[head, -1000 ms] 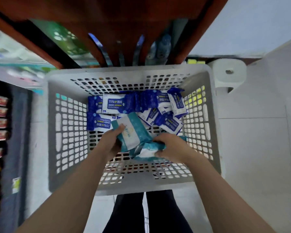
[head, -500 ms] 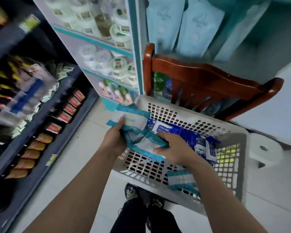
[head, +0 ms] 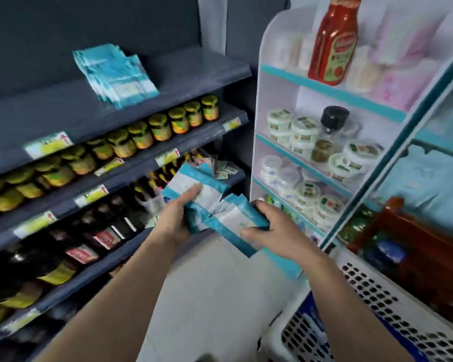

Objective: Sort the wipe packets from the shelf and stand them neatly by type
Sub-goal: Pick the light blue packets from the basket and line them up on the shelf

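Carrying teal wipe packets toward the dark shelf [head: 183,71]

At left I see a teal stack [head: 115,74] leaning on the top board. My left hand [head: 177,216] grips one bundle [head: 194,188], and my right hand [head: 275,231] clasps a second bundle [head: 230,226]. Next, I judge, both must stand upright beside that stack. The white basket [head: 377,291] sits lower right.

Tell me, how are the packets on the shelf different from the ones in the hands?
The shelf packets lean together in one row on the top shelf; the held packets splay at odd angles. Nothing touches the shelf packets; the left hand and right hand grip the held packets. Both are teal with white panels.
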Tool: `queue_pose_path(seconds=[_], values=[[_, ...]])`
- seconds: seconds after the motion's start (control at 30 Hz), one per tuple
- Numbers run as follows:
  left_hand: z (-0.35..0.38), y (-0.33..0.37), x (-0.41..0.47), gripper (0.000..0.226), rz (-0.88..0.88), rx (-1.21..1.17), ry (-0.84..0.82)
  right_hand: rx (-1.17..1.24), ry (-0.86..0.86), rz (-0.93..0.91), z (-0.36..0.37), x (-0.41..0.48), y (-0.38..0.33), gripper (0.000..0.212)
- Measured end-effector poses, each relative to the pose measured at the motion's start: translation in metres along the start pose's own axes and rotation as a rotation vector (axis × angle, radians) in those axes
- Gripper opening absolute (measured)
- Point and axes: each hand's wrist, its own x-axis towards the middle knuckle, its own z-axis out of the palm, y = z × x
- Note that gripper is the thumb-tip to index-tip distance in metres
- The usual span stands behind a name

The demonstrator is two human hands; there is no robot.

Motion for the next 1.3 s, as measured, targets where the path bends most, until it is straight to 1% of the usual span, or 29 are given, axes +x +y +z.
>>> queue_pose_path(seconds=[0.03,0.07,0.1,0.17,0.23,0.27,0.37,0.4,0.47,0.57,0.67,0.73,0.83,0.9,0.93,1.03,1.13,1.2,1.3], values=[[-0.008,0.019,0.001,0.055,0.03,0.014,-0.035,-0.002,-0.007,-0.021,0.009,0.015,-0.015,0.029],[-0.017,0.037,0.002,0.053,0.055,0.015,-0.071,-0.008,-0.012,-0.039,0.017,0.028,-0.029,0.029],[-0.025,0.055,0.004,0.044,0.081,0.019,-0.094,-0.004,-0.016,-0.051,0.026,0.042,-0.041,0.028],[-0.039,0.09,0.007,0.028,0.128,0.052,-0.083,0.015,-0.031,-0.08,0.041,0.067,-0.063,0.032],[-0.052,0.122,0.012,0.021,0.178,0.093,-0.057,0.012,-0.034,-0.118,0.051,0.091,-0.083,0.03],[-0.058,0.137,0.014,0.021,0.211,0.122,-0.042,0.008,-0.037,-0.139,0.055,0.102,-0.092,0.031],[-0.067,0.176,0.022,0.043,0.295,0.208,0.049,-0.027,-0.059,-0.198,0.06,0.134,-0.12,0.029],[-0.069,0.188,0.026,0.046,0.328,0.221,0.079,-0.047,-0.06,-0.223,0.061,0.145,-0.127,0.027],[-0.068,0.211,0.036,0.047,0.395,0.266,0.124,-0.08,-0.061,-0.268,0.06,0.169,-0.14,0.028],[-0.062,0.24,0.055,0.038,0.474,0.383,0.168,-0.081,-0.081,-0.324,0.054,0.204,-0.158,0.034],[-0.053,0.269,0.077,0.029,0.545,0.561,0.203,-0.11,-0.104,-0.363,0.042,0.242,-0.171,0.034],[-0.046,0.291,0.092,0.027,0.609,0.725,0.219,-0.15,-0.102,-0.398,0.033,0.267,-0.178,0.036],[-0.034,0.322,0.114,0.035,0.752,1.074,0.276,-0.203,-0.131,-0.44,0.019,0.302,-0.188,0.039],[-0.023,0.338,0.127,0.044,0.817,1.234,0.298,-0.274,-0.15,-0.475,0.013,0.323,-0.193,0.036],[-0.019,0.343,0.133,0.043,0.814,1.265,0.29,-0.312,-0.151,-0.487,0.011,0.333,-0.196,0.036],[-0.013,0.354,0.153,0.029,0.763,1.426,0.257,-0.37,-0.157,-0.494,0.009,0.356,-0.204,0.04],[-0.018,0.361,0.173,0.044,0.664,1.572,0.24,-0.443,-0.156,-0.51,0.01,0.376,-0.215,0.042],[-0.026,0.363,0.184,0.047,0.605,1.595,0.217,-0.529,-0.152,-0.513,0.012,0.389,-0.222,0.047],[-0.04,0.37,0.195,0.051,0.554,1.619,0.24,-0.616,-0.169,-0.5,0.017,0.406,-0.229,0.052]])
